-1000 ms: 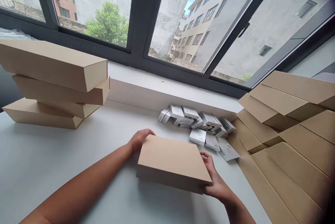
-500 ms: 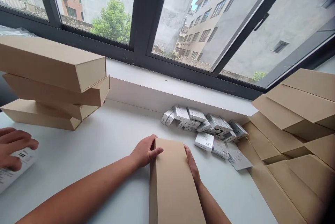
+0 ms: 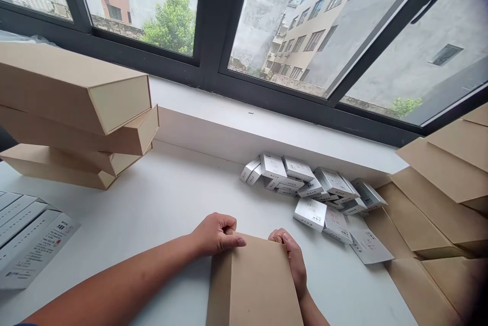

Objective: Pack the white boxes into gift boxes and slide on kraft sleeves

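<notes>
A long tan cardboard box (image 3: pixel 263 280) stands on the white table in front of me, its near end cut off by the bottom of the view. My left hand (image 3: pixel 217 234) grips its far left corner, thumb laid on top and fingers curled over the far edge. At the far right corner, my right hand (image 3: pixel 292 255) is closed on the edge and side, with the fingers bent at the rim. The fingertips of both hands are hidden behind the box.
Several small silver-white boxes (image 3: pixel 309 212) are piled by the windowsill (image 3: pixel 251 122). Tan boxes (image 3: pixel 118 105) are stacked at left, and more tan boxes (image 3: pixel 430 204) lie at right. White printed cartons (image 3: pixel 41 247) stand at the left edge.
Both hands and the box have shifted nearer to me, and the fingers have curled over its far end. Another person's hand has left the white cartons at left. The view has moved slightly.
</notes>
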`<state>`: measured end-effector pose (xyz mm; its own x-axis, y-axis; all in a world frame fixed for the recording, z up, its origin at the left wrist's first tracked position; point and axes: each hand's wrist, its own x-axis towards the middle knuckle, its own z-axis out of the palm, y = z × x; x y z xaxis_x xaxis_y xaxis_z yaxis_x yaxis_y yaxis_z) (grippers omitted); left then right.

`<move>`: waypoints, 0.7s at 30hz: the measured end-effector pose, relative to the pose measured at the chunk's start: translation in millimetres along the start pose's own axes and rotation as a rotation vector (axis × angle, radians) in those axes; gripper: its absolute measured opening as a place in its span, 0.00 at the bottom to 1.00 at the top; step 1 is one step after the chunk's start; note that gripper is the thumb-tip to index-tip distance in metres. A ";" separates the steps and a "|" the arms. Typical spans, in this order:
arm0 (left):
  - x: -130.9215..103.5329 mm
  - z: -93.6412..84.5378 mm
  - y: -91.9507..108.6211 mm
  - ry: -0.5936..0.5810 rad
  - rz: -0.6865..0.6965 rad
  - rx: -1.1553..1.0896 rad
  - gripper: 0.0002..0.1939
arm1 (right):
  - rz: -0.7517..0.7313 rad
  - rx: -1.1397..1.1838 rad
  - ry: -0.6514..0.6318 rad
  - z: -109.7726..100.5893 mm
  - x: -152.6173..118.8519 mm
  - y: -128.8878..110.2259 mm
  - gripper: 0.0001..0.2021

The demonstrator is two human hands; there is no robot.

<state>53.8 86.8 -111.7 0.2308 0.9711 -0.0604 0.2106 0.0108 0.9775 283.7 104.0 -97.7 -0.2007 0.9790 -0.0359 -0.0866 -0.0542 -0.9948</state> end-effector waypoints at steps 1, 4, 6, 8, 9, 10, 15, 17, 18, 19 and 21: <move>0.2 -5.0 3.4 -0.025 -0.029 -0.005 0.35 | 0.029 0.001 0.005 -1.8 0.8 -2.2 0.22; -1.6 -27.0 24.5 -0.093 -0.131 0.066 0.32 | 0.142 -0.004 -0.059 -11.9 1.2 -11.2 0.16; -4.2 -43.8 47.1 -0.120 -0.213 0.198 0.28 | 0.152 -0.041 -0.200 -21.0 0.2 -18.1 0.21; -7.4 -57.1 73.1 -0.162 -0.323 0.314 0.26 | 0.107 -0.074 -0.379 -30.2 -0.3 -24.0 0.30; -9.5 -61.2 86.0 -0.185 -0.375 0.330 0.27 | 0.084 -0.083 -0.468 -34.8 0.1 -26.2 0.35; -12.4 -63.4 98.0 -0.200 -0.401 0.306 0.27 | 0.068 -0.083 -0.555 -39.7 1.3 -28.0 0.42; -38.7 -54.5 138.4 -0.162 -0.257 -0.078 0.35 | -0.058 -0.198 -1.022 -70.6 7.4 -35.3 0.82; -50.1 -48.8 146.5 -0.163 -0.185 -0.235 0.39 | -0.151 -0.258 -1.098 -83.3 2.0 -41.8 0.83; -54.6 -46.2 149.5 -0.168 -0.138 -0.314 0.42 | -0.182 -0.255 -1.090 -88.5 -3.4 -45.9 0.80; -58.1 -43.7 151.7 -0.171 -0.079 -0.389 0.45 | -0.204 -0.236 -1.052 -92.4 -10.0 -50.4 0.77; -62.7 -39.3 154.7 -0.176 0.062 -0.492 0.50 | -0.235 -0.172 -0.893 -97.0 -24.0 -58.4 0.72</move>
<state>34.6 37.0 51.2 0.3939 0.9191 0.0088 -0.2701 0.1066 0.9569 388.2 102.8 -48.0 -0.8769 0.4441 0.1840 -0.0894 0.2255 -0.9701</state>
